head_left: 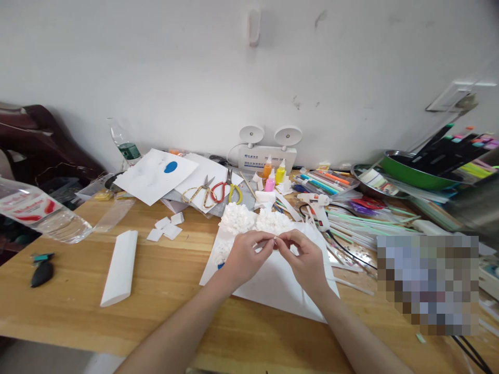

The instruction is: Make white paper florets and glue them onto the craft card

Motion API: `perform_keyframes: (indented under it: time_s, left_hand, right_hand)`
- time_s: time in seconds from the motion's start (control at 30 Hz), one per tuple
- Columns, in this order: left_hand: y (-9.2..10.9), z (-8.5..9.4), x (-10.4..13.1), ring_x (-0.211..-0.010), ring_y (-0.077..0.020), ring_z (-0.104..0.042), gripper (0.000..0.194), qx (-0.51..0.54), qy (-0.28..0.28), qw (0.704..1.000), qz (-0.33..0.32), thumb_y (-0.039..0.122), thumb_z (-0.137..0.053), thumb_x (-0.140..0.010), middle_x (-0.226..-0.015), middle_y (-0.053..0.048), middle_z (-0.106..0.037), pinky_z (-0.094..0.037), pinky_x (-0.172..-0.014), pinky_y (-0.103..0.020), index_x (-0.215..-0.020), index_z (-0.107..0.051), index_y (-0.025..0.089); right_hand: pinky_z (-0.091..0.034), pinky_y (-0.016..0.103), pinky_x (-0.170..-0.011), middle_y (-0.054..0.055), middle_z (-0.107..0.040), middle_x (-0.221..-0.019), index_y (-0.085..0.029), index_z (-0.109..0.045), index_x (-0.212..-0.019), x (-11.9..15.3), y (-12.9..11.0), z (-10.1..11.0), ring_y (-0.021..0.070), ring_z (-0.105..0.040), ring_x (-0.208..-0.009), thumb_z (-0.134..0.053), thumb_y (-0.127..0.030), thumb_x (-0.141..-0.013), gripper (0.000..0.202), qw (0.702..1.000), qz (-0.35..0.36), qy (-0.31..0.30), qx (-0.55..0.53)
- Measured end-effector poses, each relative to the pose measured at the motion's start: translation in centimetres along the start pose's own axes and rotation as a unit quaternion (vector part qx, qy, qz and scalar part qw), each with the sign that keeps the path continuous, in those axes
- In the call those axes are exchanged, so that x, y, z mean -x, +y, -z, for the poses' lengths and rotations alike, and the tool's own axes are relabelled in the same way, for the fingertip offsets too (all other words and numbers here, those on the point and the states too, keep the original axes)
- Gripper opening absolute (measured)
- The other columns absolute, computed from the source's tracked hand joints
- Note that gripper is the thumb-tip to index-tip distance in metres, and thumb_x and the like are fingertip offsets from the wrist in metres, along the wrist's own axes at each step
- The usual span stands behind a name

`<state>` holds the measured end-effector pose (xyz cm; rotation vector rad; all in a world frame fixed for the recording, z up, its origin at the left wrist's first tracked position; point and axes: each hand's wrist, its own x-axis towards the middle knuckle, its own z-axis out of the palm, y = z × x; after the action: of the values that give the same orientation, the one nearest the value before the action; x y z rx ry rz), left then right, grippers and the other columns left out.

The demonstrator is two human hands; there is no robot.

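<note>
My left hand [249, 255] and my right hand [303, 258] meet fingertip to fingertip above a white sheet [268, 293]. Both hands pinch a tiny whitish piece [276, 237], mostly hidden by the fingers. Behind them, two fluffy white clusters [238, 218] lie at the sheet's far edge. Another white cluster [223, 252], with a bit of blue beside it, is just left of my left hand.
On the wooden table [163, 291] are a folded white paper [120, 267], small white squares [170, 231], scissors [205, 193], red-handled pliers [223, 192], paint bottles [279, 172], a glue gun [317, 208], a large bottle [42, 210] and a green pan [419, 174].
</note>
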<state>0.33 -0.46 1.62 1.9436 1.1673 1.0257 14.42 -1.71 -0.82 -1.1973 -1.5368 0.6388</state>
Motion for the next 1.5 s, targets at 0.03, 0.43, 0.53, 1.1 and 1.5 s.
perform_keyframes:
  time_s: [0.03,0.43,0.53,1.1,1.5]
  left_hand:
    - [0.02,-0.02,0.02,-0.069,-0.0132,-0.061,0.018,0.004,-0.001,1.000,0.002,0.019,-0.048,-0.078,-0.075,-0.001,-0.069,-0.046,-0.062,-0.021,-0.079,-0.067,0.019]
    - [-0.03,-0.15,0.06,-0.071,-0.0143,-0.061,0.019,0.019,-0.011,1.000,0.011,0.019,-0.048,-0.078,-0.077,-0.002,-0.069,-0.048,-0.062,-0.022,-0.082,-0.067,0.019]
    - [0.00,-0.17,0.07,-0.072,-0.0142,-0.061,0.019,0.022,-0.013,1.000,0.008,0.019,-0.048,-0.078,-0.079,-0.002,-0.069,-0.047,-0.065,-0.023,-0.082,-0.066,0.018]
    - [-0.19,0.04,-0.17,-0.071,-0.0128,-0.058,0.012,0.052,0.001,0.998,0.031,0.020,-0.047,-0.078,-0.073,-0.002,-0.063,-0.047,-0.070,-0.024,-0.074,-0.058,0.016]
    - [0.00,0.05,-0.03,-0.077,-0.0149,-0.061,0.016,0.043,0.016,0.998,0.039,0.017,-0.050,-0.076,-0.080,-0.003,-0.068,-0.047,-0.069,-0.023,-0.079,-0.065,0.016]
  right_hand:
    - [-0.042,0.027,-0.060,0.001,-0.056,-0.066,-0.019,-0.056,-0.073,0.02,0.02,-0.03,0.0132,-0.050,-0.063,-0.053,-0.027,-0.078,0.010,1.000,0.002,0.004,0.004]
    - [-0.046,0.029,-0.059,0.004,-0.057,-0.073,-0.021,-0.060,-0.080,0.35,0.06,-0.38,0.0146,-0.055,-0.065,-0.054,-0.022,-0.078,0.007,0.993,0.086,0.066,0.050]
    - [-0.046,0.029,-0.060,0.003,-0.057,-0.073,-0.022,-0.060,-0.079,0.34,0.01,-0.37,0.0150,-0.055,-0.067,-0.054,-0.019,-0.077,0.007,0.985,0.121,0.086,0.083]
    - [-0.040,0.024,-0.060,-0.001,-0.046,-0.069,-0.019,-0.048,-0.074,-0.12,0.52,-0.46,0.0114,-0.046,-0.065,-0.046,-0.031,-0.082,0.015,0.983,-0.062,-0.104,-0.136]
    - [-0.042,0.026,-0.062,0.000,-0.053,-0.072,-0.019,-0.052,-0.076,-0.03,0.61,-0.34,0.0128,-0.050,-0.067,-0.048,-0.027,-0.082,0.010,0.998,-0.017,-0.049,-0.039]
